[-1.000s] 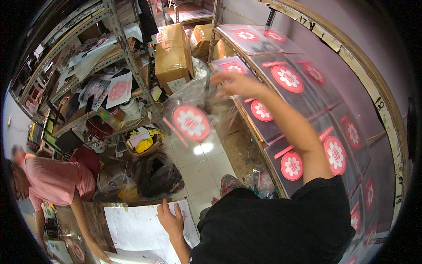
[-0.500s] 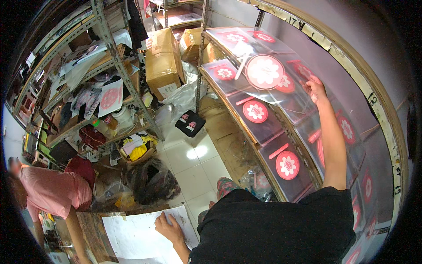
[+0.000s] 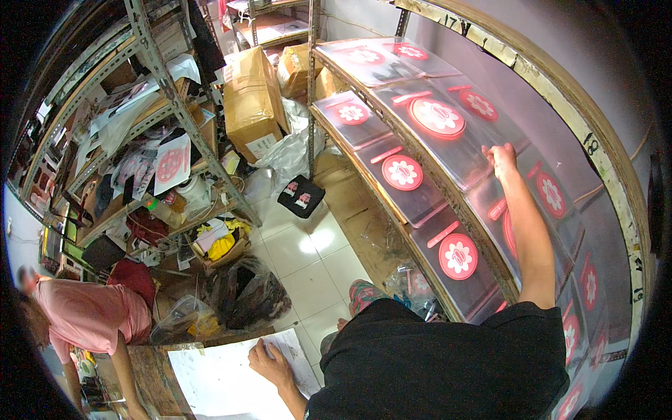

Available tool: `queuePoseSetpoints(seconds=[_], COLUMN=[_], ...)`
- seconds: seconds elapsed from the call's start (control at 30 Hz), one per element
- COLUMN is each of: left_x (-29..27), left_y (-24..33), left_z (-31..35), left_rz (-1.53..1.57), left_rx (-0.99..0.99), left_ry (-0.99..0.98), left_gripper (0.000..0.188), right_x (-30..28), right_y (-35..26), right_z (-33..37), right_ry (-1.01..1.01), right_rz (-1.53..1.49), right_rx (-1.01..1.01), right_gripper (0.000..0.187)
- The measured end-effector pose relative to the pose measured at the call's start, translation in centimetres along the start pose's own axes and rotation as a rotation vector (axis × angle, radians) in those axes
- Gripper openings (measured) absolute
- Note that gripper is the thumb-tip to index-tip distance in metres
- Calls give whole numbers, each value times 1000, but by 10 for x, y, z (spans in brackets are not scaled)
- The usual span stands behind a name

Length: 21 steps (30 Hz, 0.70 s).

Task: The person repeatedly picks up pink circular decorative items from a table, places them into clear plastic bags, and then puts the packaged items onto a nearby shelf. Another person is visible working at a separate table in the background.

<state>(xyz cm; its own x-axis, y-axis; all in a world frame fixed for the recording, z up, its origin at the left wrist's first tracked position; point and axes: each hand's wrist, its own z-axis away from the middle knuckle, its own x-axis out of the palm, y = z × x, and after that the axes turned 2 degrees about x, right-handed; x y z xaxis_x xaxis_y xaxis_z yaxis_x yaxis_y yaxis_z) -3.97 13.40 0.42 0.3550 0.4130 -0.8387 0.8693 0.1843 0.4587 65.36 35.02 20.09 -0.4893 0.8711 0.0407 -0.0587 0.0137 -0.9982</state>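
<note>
Apparently, a sheet (image 3: 442,145) is being set in place on the shelf (image 3: 453,196), its print (image 3: 435,117) just left of the right hand (image 3: 500,159). The fingers there are curled close by the sheet's edge, though whether any of it is pinched cannot be told. Nothing is seen gripped by the left hand (image 3: 270,362), which is laid loosely spread on paper (image 3: 220,381), well to the left of the right grip. A clean release, with the sheet left flat, seems to be called for next. The right palm is hidden, another print (image 3: 508,232) is partly covered by the forearm (image 3: 533,241) below that grip, and sheet borders are blurred by glare.
</note>
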Motion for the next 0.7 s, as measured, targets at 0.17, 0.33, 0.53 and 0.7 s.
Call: queuePoseSetpoints(seconds=[0.17, 0.33, 0.53, 0.7], left_x=[-1, 3, 1, 2], left_y=[2, -2, 0, -2], left_z=[0, 2, 1, 1], left_rz=[20, 9, 10, 29], left_rx=[29, 38, 27, 22], left_ry=[14, 24, 14, 9], left_gripper=[28, 29, 29, 29], right_x=[3, 5, 5, -1], right_y=[7, 8, 13, 19], right_z=[-1, 2, -1, -17], right_ry=[27, 28, 41, -4], right_rz=[-41, -13, -71, -132], right_rx=[-8, -5, 16, 34], right_gripper=[59, 68, 67, 56])
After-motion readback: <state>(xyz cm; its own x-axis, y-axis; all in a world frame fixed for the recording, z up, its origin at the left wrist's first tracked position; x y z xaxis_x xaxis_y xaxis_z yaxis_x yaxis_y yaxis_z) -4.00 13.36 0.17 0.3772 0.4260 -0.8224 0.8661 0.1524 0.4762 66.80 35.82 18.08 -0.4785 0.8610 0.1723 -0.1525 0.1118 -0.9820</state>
